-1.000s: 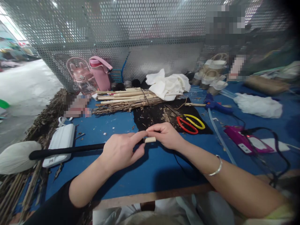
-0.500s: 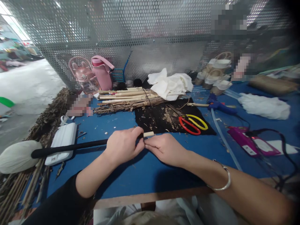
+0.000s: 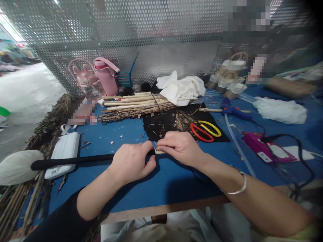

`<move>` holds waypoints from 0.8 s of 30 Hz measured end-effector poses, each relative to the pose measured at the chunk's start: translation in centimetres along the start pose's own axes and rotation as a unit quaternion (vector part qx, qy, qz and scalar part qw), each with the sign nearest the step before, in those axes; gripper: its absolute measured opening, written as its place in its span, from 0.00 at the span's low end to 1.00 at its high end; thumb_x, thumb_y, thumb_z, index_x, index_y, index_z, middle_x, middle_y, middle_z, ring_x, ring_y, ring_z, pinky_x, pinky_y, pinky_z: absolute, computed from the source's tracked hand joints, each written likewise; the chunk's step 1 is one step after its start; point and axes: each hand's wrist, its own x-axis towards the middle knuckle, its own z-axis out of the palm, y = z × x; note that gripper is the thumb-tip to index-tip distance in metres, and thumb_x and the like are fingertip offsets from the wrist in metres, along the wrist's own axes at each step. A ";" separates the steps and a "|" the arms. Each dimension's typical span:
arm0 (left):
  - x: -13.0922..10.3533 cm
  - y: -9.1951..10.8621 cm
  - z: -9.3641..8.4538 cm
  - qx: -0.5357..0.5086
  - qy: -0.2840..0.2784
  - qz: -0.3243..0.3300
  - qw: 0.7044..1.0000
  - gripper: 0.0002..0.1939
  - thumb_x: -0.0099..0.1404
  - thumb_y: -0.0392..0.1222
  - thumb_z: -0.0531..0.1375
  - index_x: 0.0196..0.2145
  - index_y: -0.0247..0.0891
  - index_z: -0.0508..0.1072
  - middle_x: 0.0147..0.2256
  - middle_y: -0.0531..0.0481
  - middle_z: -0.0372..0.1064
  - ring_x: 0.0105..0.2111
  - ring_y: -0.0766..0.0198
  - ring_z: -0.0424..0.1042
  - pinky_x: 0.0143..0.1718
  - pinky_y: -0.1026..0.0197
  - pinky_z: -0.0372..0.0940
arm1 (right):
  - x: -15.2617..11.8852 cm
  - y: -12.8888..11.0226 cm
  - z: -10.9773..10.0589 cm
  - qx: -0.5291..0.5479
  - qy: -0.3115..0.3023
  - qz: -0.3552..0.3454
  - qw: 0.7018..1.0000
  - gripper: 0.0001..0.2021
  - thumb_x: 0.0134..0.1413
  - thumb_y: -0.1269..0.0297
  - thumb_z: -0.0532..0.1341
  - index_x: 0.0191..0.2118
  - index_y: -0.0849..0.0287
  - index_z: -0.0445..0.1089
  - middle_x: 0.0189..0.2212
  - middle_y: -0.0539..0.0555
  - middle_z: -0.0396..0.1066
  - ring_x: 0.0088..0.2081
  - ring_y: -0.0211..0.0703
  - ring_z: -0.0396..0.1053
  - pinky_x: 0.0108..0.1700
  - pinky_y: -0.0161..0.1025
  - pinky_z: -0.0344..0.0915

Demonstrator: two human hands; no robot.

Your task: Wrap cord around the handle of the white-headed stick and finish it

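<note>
My left hand (image 3: 133, 160) is closed around a black-wrapped stick (image 3: 96, 158) near its right end. A short pale bare tip of the stick shows just past my left fingers. My right hand (image 3: 180, 148) is pinched at that tip, with thumb and fingertips pressed together. What lies between those fingertips is too small to make out. The stick's far left end rests by a round, pale cloth-covered bundle (image 3: 19, 168), and its shaft passes over a white power bank (image 3: 63, 154). Red-and-yellow-handled scissors (image 3: 205, 131) lie beyond my right hand.
Behind the hands, a black cloth (image 3: 161, 126) with shavings lies beside bundled pale sticks (image 3: 136, 101) and white cloth (image 3: 180, 89). A blue glue gun (image 3: 234, 111) and a magenta power strip (image 3: 264, 149) are at right. Dried stems (image 3: 47, 124) line the left; a perforated metal panel (image 3: 161, 20) stands behind.
My right hand has risen from below the stick's tip to above it, fingers still pinched. My left hand keeps its grip on the stick. The whole view has shifted slightly.
</note>
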 end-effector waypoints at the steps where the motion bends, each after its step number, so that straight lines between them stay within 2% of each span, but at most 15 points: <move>1: 0.0 0.0 0.0 -0.002 0.002 0.001 1.000 0.11 0.62 0.48 0.49 0.36 0.40 0.66 0.27 0.52 0.72 0.25 0.59 0.72 0.22 0.63 0.56 | 0.1 0.1 0.0 0.026 0.004 0.023 0.999 0.10 0.57 0.62 0.58 0.33 0.58 0.76 0.26 0.52 0.72 0.29 0.36 0.67 0.32 0.32 0.58; 4: -0.1 0.0 0.1 -0.007 0.018 0.000 1.000 0.13 0.62 0.49 0.50 0.37 0.41 0.67 0.27 0.53 0.73 0.24 0.61 0.72 0.21 0.64 0.54 | 0.6 0.6 0.3 0.111 0.008 0.096 0.989 0.07 0.53 0.64 0.61 0.30 0.59 0.76 0.25 0.51 0.72 0.27 0.35 0.67 0.31 0.31 0.60; 8: -0.3 -0.1 0.0 -0.007 0.053 0.005 0.999 0.14 0.63 0.47 0.50 0.44 0.44 0.66 0.29 0.55 0.73 0.25 0.61 0.72 0.20 0.63 0.54 | 0.9 1.0 0.9 0.192 -0.010 0.165 0.967 0.06 0.50 0.65 0.61 0.29 0.60 0.76 0.27 0.50 0.74 0.30 0.37 0.69 0.33 0.32 0.62; 12: -0.3 -0.4 0.0 -0.007 0.067 0.027 0.997 0.13 0.65 0.46 0.47 0.43 0.46 0.67 0.30 0.55 0.72 0.27 0.62 0.72 0.22 0.63 0.56 | 0.9 1.3 1.4 0.239 -0.052 0.214 0.946 0.09 0.50 0.64 0.60 0.31 0.61 0.76 0.28 0.50 0.75 0.31 0.39 0.69 0.35 0.33 0.62; 15: -0.2 -0.5 0.0 -0.003 0.068 0.029 0.997 0.13 0.65 0.46 0.47 0.42 0.45 0.67 0.30 0.54 0.72 0.27 0.63 0.71 0.22 0.63 0.55 | 0.8 1.4 1.7 0.284 -0.105 0.242 0.922 0.09 0.48 0.64 0.61 0.31 0.63 0.76 0.26 0.49 0.73 0.28 0.36 0.66 0.32 0.32 0.60; 18: -0.2 -0.6 -0.1 0.002 0.066 0.035 0.997 0.13 0.65 0.45 0.47 0.43 0.46 0.67 0.31 0.54 0.72 0.27 0.63 0.71 0.23 0.64 0.54 | 0.6 1.4 2.0 0.303 -0.142 0.257 0.907 0.09 0.48 0.63 0.60 0.27 0.65 0.74 0.19 0.46 0.65 0.22 0.32 0.57 0.26 0.31 0.54; 21: -0.1 -0.6 -0.3 0.003 0.063 0.027 0.998 0.12 0.65 0.45 0.47 0.41 0.45 0.67 0.31 0.54 0.72 0.28 0.63 0.71 0.23 0.64 0.54 | 0.5 1.2 2.3 0.275 -0.150 0.234 0.920 0.11 0.49 0.63 0.60 0.22 0.64 0.70 0.16 0.44 0.58 0.21 0.31 0.53 0.24 0.30 0.51; 24: 0.0 -0.6 -0.4 0.006 0.067 0.002 0.998 0.10 0.64 0.45 0.48 0.38 0.44 0.67 0.30 0.55 0.71 0.27 0.63 0.71 0.22 0.63 0.52 | 0.3 0.7 2.3 0.179 -0.156 0.155 0.959 0.12 0.52 0.65 0.58 0.21 0.63 0.68 0.18 0.45 0.60 0.23 0.31 0.56 0.27 0.30 0.51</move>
